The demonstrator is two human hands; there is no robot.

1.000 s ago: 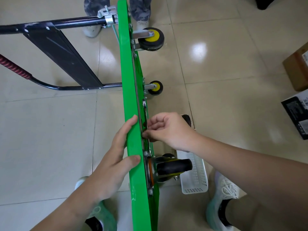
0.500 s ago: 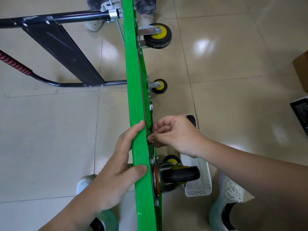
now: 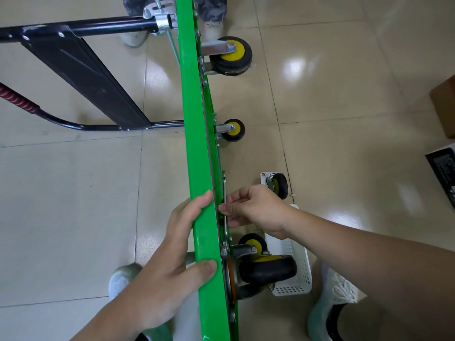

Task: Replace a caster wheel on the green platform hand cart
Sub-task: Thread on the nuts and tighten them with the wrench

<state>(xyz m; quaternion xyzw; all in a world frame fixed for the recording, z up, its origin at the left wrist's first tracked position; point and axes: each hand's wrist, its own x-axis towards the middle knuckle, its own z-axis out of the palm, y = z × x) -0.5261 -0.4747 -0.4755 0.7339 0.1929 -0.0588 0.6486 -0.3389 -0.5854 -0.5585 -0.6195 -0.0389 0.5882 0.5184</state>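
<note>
The green platform cart (image 3: 197,153) stands on its long edge, underside facing right. My left hand (image 3: 172,257) grips its top edge, thumb and fingers wrapped over it. My right hand (image 3: 253,210) pinches a flat metal wrench (image 3: 224,185) lying against the underside, just above the near black-and-yellow caster (image 3: 267,269) with its orange-ringed swivel plate. Two smaller casters (image 3: 231,56) (image 3: 231,130) are mounted further along. A loose caster (image 3: 278,185) with its mounting plate lies on the floor behind my right hand.
A white perforated basket (image 3: 295,271) sits on the tiles under my right wrist. The cart's black folded handle (image 3: 81,70) stretches left. Another person's shoes (image 3: 211,25) stand at the far end. Boxes (image 3: 443,168) lie at the right edge. My own shoes (image 3: 337,296) flank the cart.
Both hands stay at the same spot on the cart. My right hand's fingers have shifted slightly on the wrench. The loose caster behind it now shows.
</note>
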